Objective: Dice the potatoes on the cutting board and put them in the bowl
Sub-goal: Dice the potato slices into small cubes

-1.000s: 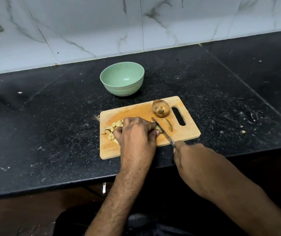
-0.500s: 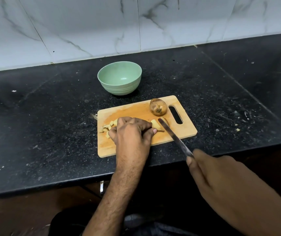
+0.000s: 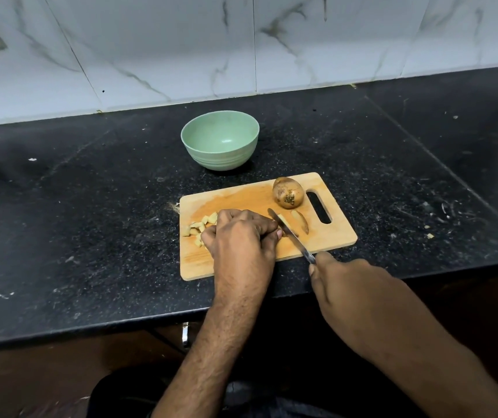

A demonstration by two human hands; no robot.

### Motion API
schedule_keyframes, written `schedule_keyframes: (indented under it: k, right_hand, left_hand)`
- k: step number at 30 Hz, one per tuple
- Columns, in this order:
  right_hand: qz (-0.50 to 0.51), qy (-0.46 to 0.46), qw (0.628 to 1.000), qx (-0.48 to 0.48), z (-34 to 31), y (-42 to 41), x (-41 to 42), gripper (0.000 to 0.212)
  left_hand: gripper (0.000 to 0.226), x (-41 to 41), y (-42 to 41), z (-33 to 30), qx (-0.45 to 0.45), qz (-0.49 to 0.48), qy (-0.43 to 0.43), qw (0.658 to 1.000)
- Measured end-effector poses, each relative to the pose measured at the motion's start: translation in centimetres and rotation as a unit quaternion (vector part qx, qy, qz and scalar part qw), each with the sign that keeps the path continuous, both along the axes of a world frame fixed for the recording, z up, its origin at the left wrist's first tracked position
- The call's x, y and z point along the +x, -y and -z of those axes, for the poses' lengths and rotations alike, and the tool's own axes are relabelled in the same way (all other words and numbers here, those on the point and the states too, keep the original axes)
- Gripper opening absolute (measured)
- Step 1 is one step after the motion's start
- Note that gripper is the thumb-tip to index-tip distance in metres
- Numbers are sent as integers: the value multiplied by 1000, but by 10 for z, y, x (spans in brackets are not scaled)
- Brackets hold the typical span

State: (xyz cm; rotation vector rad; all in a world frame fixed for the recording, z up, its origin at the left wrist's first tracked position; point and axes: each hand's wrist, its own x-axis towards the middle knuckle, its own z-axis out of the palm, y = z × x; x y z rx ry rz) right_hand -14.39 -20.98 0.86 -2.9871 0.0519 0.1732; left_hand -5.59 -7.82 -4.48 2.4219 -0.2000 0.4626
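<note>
A wooden cutting board (image 3: pixel 235 197) lies on the black counter. My left hand (image 3: pixel 241 236) presses down on potato pieces in the board's middle; what it holds is mostly hidden beneath the fingers. Diced potato pieces (image 3: pixel 199 227) lie at the board's left edge. My right hand (image 3: pixel 350 285) grips a knife (image 3: pixel 290 233) whose blade rests right beside my left fingertips. A potato slice (image 3: pixel 300 221) lies to the right of the blade. A whole unpeeled potato (image 3: pixel 288 193) sits near the board's handle slot. The green bowl (image 3: pixel 220 143) stands empty behind the board.
The black counter (image 3: pixel 91 206) runs wide to both sides, with a white marble-tiled wall (image 3: pixel 241 43) behind. Small potato scraps (image 3: pixel 428 232) lie on the counter to the right. The counter's front edge passes just under the board.
My right hand pulled the knife back off the board half a second ago, then brought the blade forward again against my left fingertips. My left hand stayed on the potato pieces.
</note>
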Motion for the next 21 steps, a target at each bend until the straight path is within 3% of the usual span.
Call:
schedule_keyframes:
  k: [6, 17, 21]
  right_hand:
    - [-9, -12, 999, -29, 4, -11, 15, 12]
    - [-10, -124, 992, 28, -12, 18, -33, 24]
    - [3, -119, 992, 37, -14, 22, -41, 23]
  left_hand:
    - [6, 2, -1, 1, 8, 4, 1, 1000]
    - [9, 1, -1, 0, 0, -3, -10, 1000]
    - [8, -1, -1, 0, -14, -5, -6, 1000]
